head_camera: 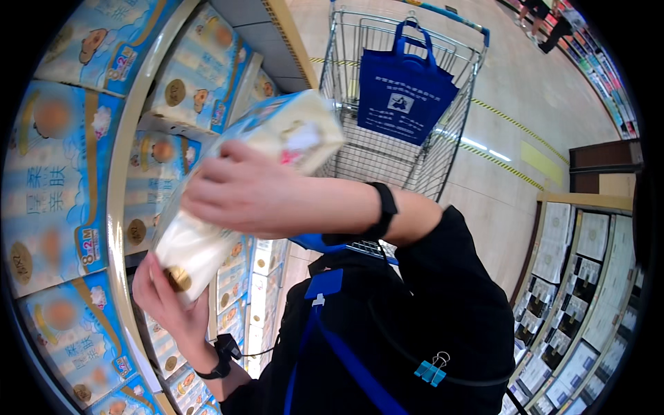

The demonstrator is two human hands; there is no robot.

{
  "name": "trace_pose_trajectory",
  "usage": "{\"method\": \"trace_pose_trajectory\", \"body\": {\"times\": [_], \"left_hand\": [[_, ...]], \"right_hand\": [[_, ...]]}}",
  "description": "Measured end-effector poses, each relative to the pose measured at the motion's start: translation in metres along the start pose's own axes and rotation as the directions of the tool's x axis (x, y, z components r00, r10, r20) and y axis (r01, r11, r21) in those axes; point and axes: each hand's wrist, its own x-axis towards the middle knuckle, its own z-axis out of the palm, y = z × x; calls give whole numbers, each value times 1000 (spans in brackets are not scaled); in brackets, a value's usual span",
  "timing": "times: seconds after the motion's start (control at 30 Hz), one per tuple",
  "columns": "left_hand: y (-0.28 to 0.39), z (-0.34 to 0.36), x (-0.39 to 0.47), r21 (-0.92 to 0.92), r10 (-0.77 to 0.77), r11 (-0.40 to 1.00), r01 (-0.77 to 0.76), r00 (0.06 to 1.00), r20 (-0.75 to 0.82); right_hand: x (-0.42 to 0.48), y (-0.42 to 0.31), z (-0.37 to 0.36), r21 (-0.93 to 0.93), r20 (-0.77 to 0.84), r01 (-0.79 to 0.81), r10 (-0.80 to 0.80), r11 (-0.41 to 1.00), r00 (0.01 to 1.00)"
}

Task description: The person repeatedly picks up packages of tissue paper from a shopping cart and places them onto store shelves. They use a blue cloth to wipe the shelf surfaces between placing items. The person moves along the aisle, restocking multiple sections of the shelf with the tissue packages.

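Both of my hands hold a plastic-wrapped tissue pack [311, 129], white with blue printed sides and a gold round mark. It is tilted in front of the shelf, its upper end near the shopping cart. My right hand [233, 187] reaches across from the right and grips the pack's side, fingers curled over it. My left hand [176, 306] holds its lower end, thumb and fingers around the corner. Motion blurs the pack and my right hand a little. Similar blue-and-white tissue packs [52, 192] fill the shelf on the left.
A metal shopping cart [451, 150] stands ahead, with a blue cloth bag [407, 93] hanging inside its far end. A pale shelf edge [124, 155] curves along the left. Shelves with boxed goods [560, 290] stand at the right. People's legs [544, 26] show far off at the upper right.
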Motion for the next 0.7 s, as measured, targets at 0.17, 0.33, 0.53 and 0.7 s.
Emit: {"method": "trace_pose_trajectory", "body": {"times": [0.17,0.33,0.53,0.7], "left_hand": [[43,60,46,-222,278,943,-246,953,124],[73,109,44,-393,343,879,-269,930,132],[61,132,14,-452,188,890,-51,946,264],[36,126,-15,-426,-41,883,195,938,345]], "right_hand": [[-78,14,-55,-222,150,-301,338,927,929],[-164,47,-79,-269,241,-586,642,765,728],[-221,76,-89,-264,169,-747,792,610,587],[-223,74,-116,-303,95,-725,776,619,623]]}}
